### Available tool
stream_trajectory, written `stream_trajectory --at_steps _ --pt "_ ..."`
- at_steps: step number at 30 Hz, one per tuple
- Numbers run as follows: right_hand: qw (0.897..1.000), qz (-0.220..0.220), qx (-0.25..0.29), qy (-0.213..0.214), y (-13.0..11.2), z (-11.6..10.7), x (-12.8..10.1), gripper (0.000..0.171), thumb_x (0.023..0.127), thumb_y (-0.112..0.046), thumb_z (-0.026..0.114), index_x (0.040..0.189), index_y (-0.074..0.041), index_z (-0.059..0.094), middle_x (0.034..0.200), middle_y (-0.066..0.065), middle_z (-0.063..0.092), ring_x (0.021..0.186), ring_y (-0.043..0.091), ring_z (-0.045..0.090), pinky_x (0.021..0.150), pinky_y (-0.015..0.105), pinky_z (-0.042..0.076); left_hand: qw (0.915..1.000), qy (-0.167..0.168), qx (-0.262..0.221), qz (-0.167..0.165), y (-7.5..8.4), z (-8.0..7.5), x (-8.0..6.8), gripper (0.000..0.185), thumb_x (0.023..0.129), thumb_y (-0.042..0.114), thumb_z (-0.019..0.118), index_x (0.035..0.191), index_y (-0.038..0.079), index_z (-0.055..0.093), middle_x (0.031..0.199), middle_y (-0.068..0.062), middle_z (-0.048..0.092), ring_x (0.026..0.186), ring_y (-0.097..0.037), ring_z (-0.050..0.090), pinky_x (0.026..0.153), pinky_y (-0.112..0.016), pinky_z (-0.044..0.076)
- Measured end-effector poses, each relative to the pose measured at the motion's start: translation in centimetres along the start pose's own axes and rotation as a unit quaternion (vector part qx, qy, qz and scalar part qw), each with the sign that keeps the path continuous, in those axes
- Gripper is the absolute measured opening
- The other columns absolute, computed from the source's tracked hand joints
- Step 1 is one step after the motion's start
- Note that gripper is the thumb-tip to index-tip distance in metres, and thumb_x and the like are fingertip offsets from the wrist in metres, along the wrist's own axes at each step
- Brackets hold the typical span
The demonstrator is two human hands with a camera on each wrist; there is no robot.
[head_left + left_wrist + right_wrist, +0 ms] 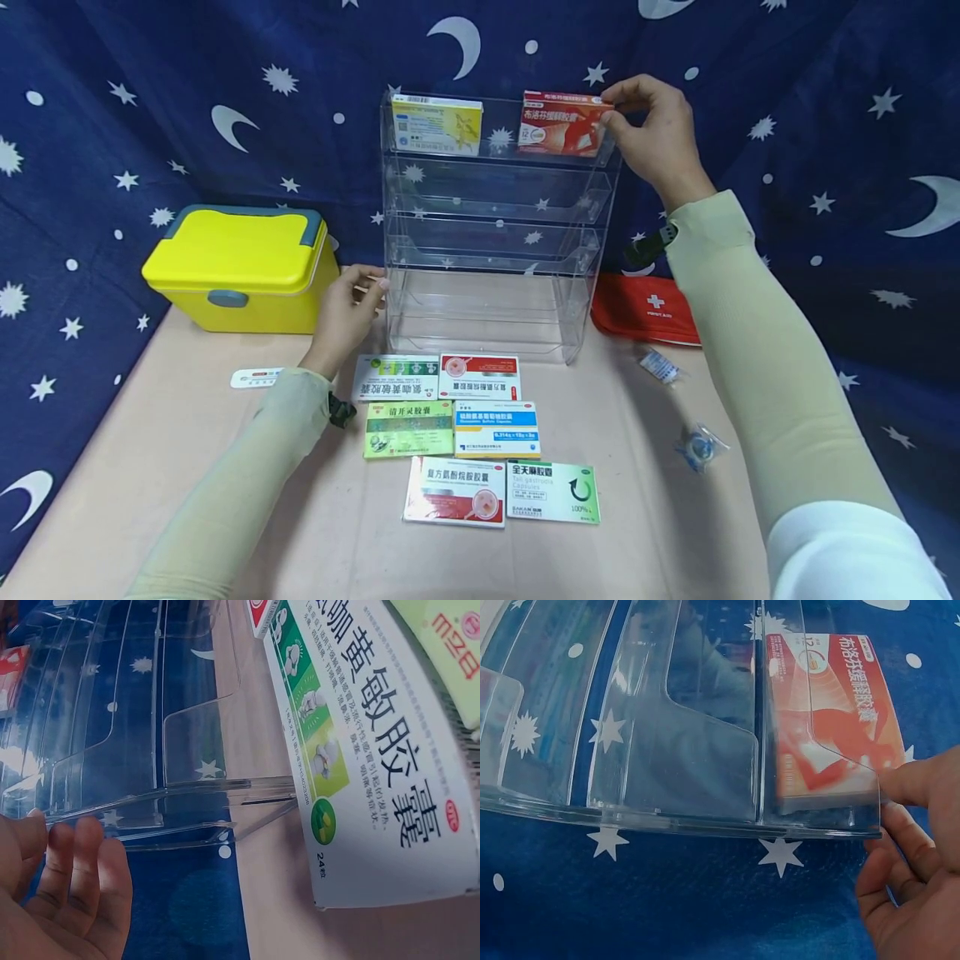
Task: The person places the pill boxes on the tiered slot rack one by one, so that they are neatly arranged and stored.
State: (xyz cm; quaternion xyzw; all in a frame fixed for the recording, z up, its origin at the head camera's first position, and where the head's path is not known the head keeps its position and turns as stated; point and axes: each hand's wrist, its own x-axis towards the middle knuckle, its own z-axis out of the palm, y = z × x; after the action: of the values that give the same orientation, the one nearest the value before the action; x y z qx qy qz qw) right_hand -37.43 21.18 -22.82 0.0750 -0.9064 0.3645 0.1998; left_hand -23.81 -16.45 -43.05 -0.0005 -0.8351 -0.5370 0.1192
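A clear, tiered plastic display rack (487, 200) stands upright against the backdrop. Its top tier carries a yellow-white medicine box (437, 127) on the left and a red medicine box (561, 127) on the right. My right hand (660, 137) pinches the rack's upper right corner, thumb right beside the red box. In the right wrist view the other fingers (911, 844) curl outside the rack's side wall. Lower down, my left hand (345, 312) holds the rack's left side edge between thumb and fingers. A white-green medicine box (367, 765) lies close to that hand.
Several medicine boxes, among them a blue-white one (497, 429) and a green-white one (552, 492), lie in rows before the rack. Left stands a yellow case (240, 267); right, a red first-aid pouch (648, 308) and two small plastic packets (660, 365). A white strip (255, 378) lies leftward.
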Motion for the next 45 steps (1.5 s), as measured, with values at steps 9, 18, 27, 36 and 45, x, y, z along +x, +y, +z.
stream_trajectory --at_steps 9,18,27,36,45 --pt "0.992 -0.072 0.020 0.097 1.4 -0.5 -3.1 0.024 0.101 -0.025 0.065 0.124 -0.018 0.068 0.122 -0.008 0.055 0.112 0.010 0.050 0.089 0.021 0.041 0.9999 -0.013 -0.001 0.001 -0.1 0.1 0.2 0.025 0.104 0.023 0.061 0.124 0.008 0.063 0.103 -0.009 0.063 0.084 -0.023 0.067 0.071 -0.032 0.060" --pt "0.981 -0.127 0.138 0.048 1.9 1.3 -14.8 0.022 0.094 0.006 0.065 0.115 0.010 0.063 0.107 0.017 0.061 0.099 0.018 0.057 0.071 0.021 0.044 0.9999 -0.013 -0.005 0.010 0.1 -0.3 0.1 0.028 0.104 0.025 0.061 0.125 0.008 0.063 0.104 -0.008 0.062 0.084 -0.023 0.067 0.072 -0.030 0.059" --pt "0.974 0.003 0.124 -0.188 10.5 6.1 -26.8 0.026 0.096 -0.007 0.070 0.121 -0.004 0.065 0.108 0.014 0.066 0.096 0.023 0.059 0.072 0.032 0.050 0.9997 -0.020 -0.008 0.007 -0.1 -0.1 -0.2 0.028 0.104 0.025 0.061 0.126 0.006 0.063 0.104 -0.011 0.063 0.084 -0.026 0.067 0.073 -0.033 0.060" --pt "0.953 0.095 0.079 -0.277 12.7 6.2 -33.7 0.025 0.096 -0.017 0.073 0.120 -0.017 0.068 0.109 0.000 0.065 0.091 0.024 0.055 0.074 0.032 0.050 0.9999 -0.011 -0.009 0.002 -0.1 -0.5 -0.5 0.028 0.104 0.024 0.062 0.126 0.007 0.063 0.106 -0.008 0.063 0.085 -0.023 0.066 0.074 -0.033 0.060" --pt "0.933 0.079 0.020 -0.351 13.8 4.1 -36.1 0.058 0.072 -0.047 0.091 0.119 -0.021 0.070 0.094 0.000 0.056 0.087 0.021 0.051 0.067 0.027 0.045 0.9998 -0.015 -0.011 0.001 -0.1 -0.1 -0.2 0.029 0.104 0.025 0.062 0.126 0.007 0.062 0.106 -0.009 0.063 0.086 -0.024 0.067 0.071 -0.027 0.059"
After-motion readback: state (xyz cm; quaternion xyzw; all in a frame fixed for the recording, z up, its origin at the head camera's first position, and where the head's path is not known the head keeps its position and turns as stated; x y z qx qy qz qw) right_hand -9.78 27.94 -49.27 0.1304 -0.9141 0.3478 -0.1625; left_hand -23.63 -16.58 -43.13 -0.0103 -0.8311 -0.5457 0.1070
